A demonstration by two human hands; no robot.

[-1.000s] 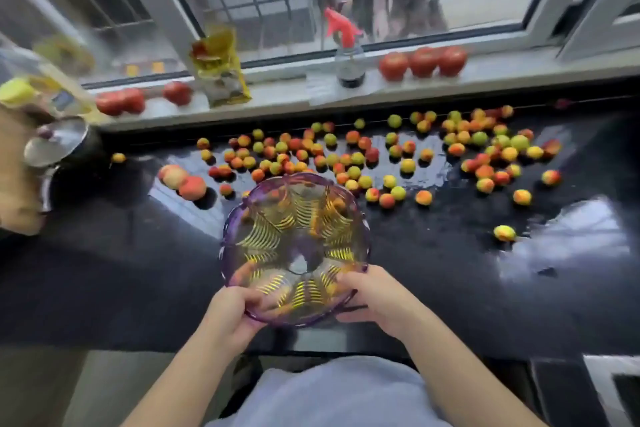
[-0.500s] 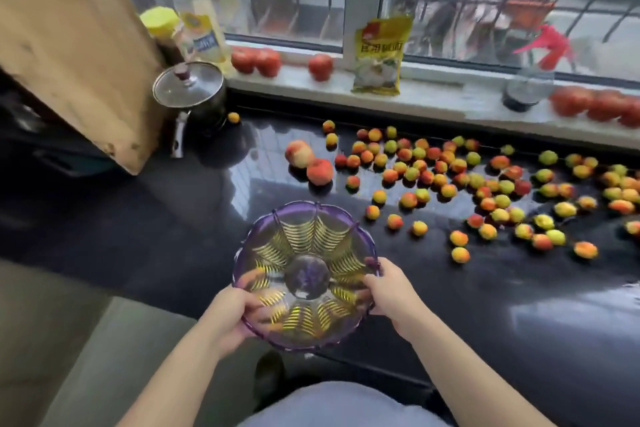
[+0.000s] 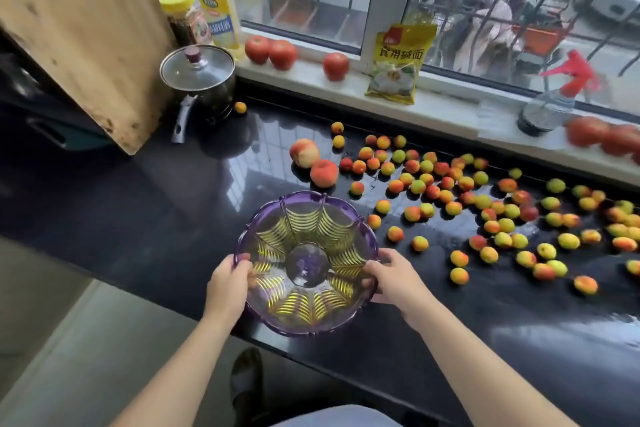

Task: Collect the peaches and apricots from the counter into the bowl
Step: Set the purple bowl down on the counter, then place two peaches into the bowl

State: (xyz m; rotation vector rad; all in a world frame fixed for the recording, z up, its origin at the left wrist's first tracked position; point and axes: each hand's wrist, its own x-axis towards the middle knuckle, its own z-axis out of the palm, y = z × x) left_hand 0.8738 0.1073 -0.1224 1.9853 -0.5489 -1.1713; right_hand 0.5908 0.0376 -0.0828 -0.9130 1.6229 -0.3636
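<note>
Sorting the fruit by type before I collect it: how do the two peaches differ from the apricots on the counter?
The two peaches are clearly bigger than the apricots. The peaches are pale pink to red, while the apricots mix yellow, green and orange-red. The peaches sit together as a pair at the left edge of the fruit, nearest the bowl; the apricots are many and scattered rightward. Both kinds are round and lie loose on the black counter.

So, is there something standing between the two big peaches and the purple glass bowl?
Nothing visible. Bare black counter lies between the two peaches and the purple glass bowl, which the left hand and right hand grip by its rim.
</note>
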